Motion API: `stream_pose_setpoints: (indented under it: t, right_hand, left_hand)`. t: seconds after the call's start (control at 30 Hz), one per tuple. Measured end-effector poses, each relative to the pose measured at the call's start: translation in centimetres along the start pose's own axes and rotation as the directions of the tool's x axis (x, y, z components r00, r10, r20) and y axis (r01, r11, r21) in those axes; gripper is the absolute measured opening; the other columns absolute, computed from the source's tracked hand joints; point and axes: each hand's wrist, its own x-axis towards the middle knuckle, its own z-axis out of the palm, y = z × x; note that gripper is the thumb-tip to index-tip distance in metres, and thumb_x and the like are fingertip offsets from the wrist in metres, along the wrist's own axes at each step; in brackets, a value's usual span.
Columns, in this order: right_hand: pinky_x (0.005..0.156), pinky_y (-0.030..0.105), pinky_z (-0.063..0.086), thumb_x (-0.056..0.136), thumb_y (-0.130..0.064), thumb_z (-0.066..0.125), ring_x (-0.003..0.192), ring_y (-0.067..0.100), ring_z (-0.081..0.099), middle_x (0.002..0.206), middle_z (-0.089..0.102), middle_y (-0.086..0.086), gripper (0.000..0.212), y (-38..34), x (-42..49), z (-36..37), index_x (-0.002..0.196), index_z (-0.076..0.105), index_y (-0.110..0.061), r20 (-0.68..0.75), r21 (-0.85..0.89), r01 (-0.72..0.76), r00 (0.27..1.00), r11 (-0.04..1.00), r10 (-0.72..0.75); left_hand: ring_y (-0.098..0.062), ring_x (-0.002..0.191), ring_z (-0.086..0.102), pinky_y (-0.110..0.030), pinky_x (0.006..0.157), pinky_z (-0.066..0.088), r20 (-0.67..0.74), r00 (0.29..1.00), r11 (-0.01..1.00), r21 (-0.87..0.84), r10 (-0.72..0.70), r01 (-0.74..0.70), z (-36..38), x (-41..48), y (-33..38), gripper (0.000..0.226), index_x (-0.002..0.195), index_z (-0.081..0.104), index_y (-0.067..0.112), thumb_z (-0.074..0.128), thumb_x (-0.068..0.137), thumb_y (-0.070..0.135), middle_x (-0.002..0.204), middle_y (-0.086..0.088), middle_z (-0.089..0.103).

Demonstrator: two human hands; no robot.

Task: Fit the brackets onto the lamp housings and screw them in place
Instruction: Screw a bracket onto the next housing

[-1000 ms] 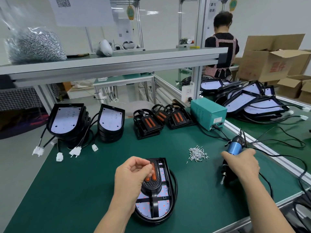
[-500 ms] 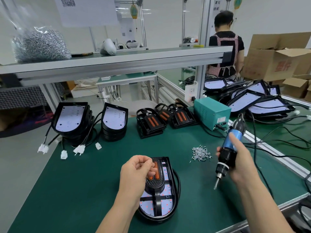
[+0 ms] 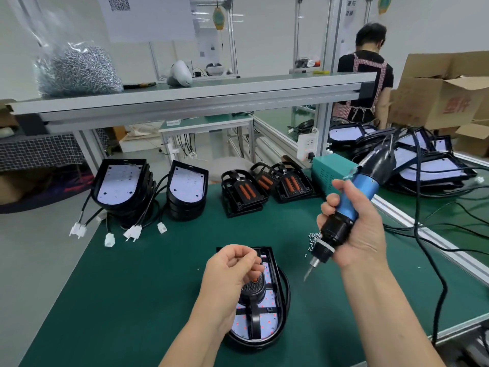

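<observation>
Moved: right hand (image 3: 362, 234), up off the mat at the right and in toward the middle, bringing the screwdriver (image 3: 352, 205) with it. The bit now points down and left, above and just right of the lamp housing (image 3: 271, 295), not touching it. Left hand (image 3: 232, 271): place unchanged, at the far end of the housing.

- Right hand: fingers wrapped fully round the blue barrel and black collar; cord trails off to the right.
- Left hand: fingers curled in, thumb and forefinger pinched on something tiny, probably a screw (image 3: 262, 267), though it is too small to be sure.
- Lamp housing: near middle of the green table (image 3: 119, 300), lying flat, white board up, cable looped along its right side.
- Bracket (image 3: 253, 324): black, lying along the housing, its far end partly under the left hand.
- Loose screws (image 3: 313, 238): small heap just right of the housing, partly behind the screwdriver.
- Stock: stacked housings (image 3: 119, 186) far left; spare brackets (image 3: 243, 192) far middle; green box (image 3: 328, 168) far right.

Step in hand, as judged: setting a screw at the bracket's far end, then driving it. To do it well:
- Seat the screw upright in its hole before letting go.
- Bring the bit straight down, not slanted as now.
- Steady the bracket with the left hand so it cannot shift.
- Start gently, to avoid a crossed thread or a slip onto the board.
</observation>
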Motion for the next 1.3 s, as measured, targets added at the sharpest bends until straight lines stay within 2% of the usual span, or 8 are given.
stream_pose_setpoints:
  t: [0.13, 0.27, 0.37, 0.47, 0.67, 0.83, 1.03, 1.3]
  right_hand:
    - [0.054, 0.021, 0.034, 0.081, -0.038, 0.069, 0.06, 0.012, 0.049, 0.074, 0.055, -0.001, 0.036, 0.2, 0.0, 1.5, 0.108, 0.064, -0.015, 0.036, -0.031, 0.006, 0.999, 1.0, -0.005]
    - [0.061, 0.024, 0.025, 0.082, -0.03, 0.067, 0.065, 0.011, 0.047, 0.078, 0.052, -0.003, 0.032, 0.4, -0.1, 2.6, 0.113, 0.064, -0.021, 0.104, 0.041, -0.047, 0.994, 0.998, 0.043]
    - [0.057, 0.021, 0.032, 0.083, -0.023, 0.07, 0.064, 0.01, 0.049, 0.082, 0.053, -0.002, 0.03, 0.8, -0.2, 3.4, 0.112, 0.063, -0.02, 0.103, 0.003, -0.015, 0.995, 1.0, 0.014]
    - [0.056, 0.018, 0.044, 0.079, -0.016, 0.076, 0.068, 0.01, 0.052, 0.093, 0.056, 0.0, 0.044, 1.3, -0.1, 4.1, 0.119, 0.059, -0.018, 0.086, -0.052, 0.088, 0.993, 0.995, -0.083]
    - [0.066, 0.018, 0.051, 0.088, -0.009, 0.073, 0.064, 0.005, 0.058, 0.082, 0.065, -0.009, 0.023, 1.9, 0.2, 4.6, 0.106, 0.064, -0.018, 0.113, -0.067, 0.19, 0.977, 0.98, -0.182]
    - [0.061, 0.018, 0.051, 0.084, -0.016, 0.077, 0.061, 0.009, 0.058, 0.088, 0.063, -0.005, 0.037, 2.0, 0.3, 4.9, 0.117, 0.062, -0.009, 0.099, -0.079, 0.202, 0.976, 0.976, -0.194]
    - [0.063, 0.022, 0.052, 0.088, -0.008, 0.074, 0.061, 0.008, 0.059, 0.083, 0.065, -0.004, 0.024, 2.6, 0.1, 5.6, 0.106, 0.058, -0.009, 0.03, -0.131, 0.364, 0.931, 0.922, -0.363]
    - [0.062, 0.022, 0.051, 0.087, -0.015, 0.076, 0.06, 0.007, 0.056, 0.079, 0.061, -0.005, 0.022, 3.0, 0.1, 5.7, 0.1, 0.059, -0.018, -0.034, -0.086, 0.38, 0.923, 0.921, -0.383]
  left_hand:
    - [-0.014, 0.069, 0.069, -0.021, 0.064, 0.056, 0.001, 1.0, 0.999, -0.04, -0.022, 0.022, 0.4, 0.0, 0.2, 0.006, 0.09, 0.068, -0.001, 0.063, 0.094, -0.001, 0.074, -0.006, 0.073]
    - [-0.013, 0.067, 0.068, -0.02, 0.062, 0.055, 0.034, 0.998, 0.993, -0.099, -0.056, 0.06, 0.6, -0.1, 0.4, 0.006, 0.091, 0.067, -0.002, 0.063, 0.094, -0.002, 0.074, -0.007, 0.073]
    - [-0.014, 0.067, 0.067, -0.02, 0.061, 0.055, 0.064, 0.994, 0.983, -0.155, -0.086, 0.095, 0.5, -0.1, 0.6, 0.004, 0.093, 0.066, -0.003, 0.063, 0.094, -0.002, 0.076, -0.008, 0.073]
    - [-0.014, 0.067, 0.068, -0.02, 0.062, 0.056, 0.077, 0.992, 0.976, -0.182, -0.103, 0.116, 0.3, -0.2, 0.7, 0.005, 0.095, 0.066, -0.004, 0.062, 0.094, -0.002, 0.077, -0.009, 0.073]
    - [-0.014, 0.066, 0.068, -0.02, 0.061, 0.056, 0.093, 0.988, 0.965, -0.219, -0.126, 0.144, 0.2, -0.2, 0.6, 0.006, 0.095, 0.066, -0.005, 0.06, 0.094, -0.004, 0.076, -0.01, 0.072]
    - [-0.015, 0.067, 0.068, -0.02, 0.06, 0.055, 0.122, 0.981, 0.947, -0.267, -0.151, 0.179, 0.2, -0.3, 0.6, 0.007, 0.094, 0.066, -0.004, 0.059, 0.094, -0.005, 0.079, -0.012, 0.072]
    - [-0.014, 0.065, 0.068, -0.018, 0.057, 0.055, 0.148, 0.967, 0.899, -0.361, -0.205, 0.246, 0.4, -0.3, 0.9, 0.007, 0.095, 0.065, -0.003, 0.059, 0.093, -0.005, 0.078, -0.012, 0.071]
    - [-0.013, 0.061, 0.067, -0.016, 0.054, 0.055, 0.149, 0.951, 0.83, -0.465, -0.271, 0.309, 0.6, -0.5, 1.2, 0.008, 0.096, 0.063, -0.005, 0.056, 0.094, -0.008, 0.077, -0.013, 0.071]
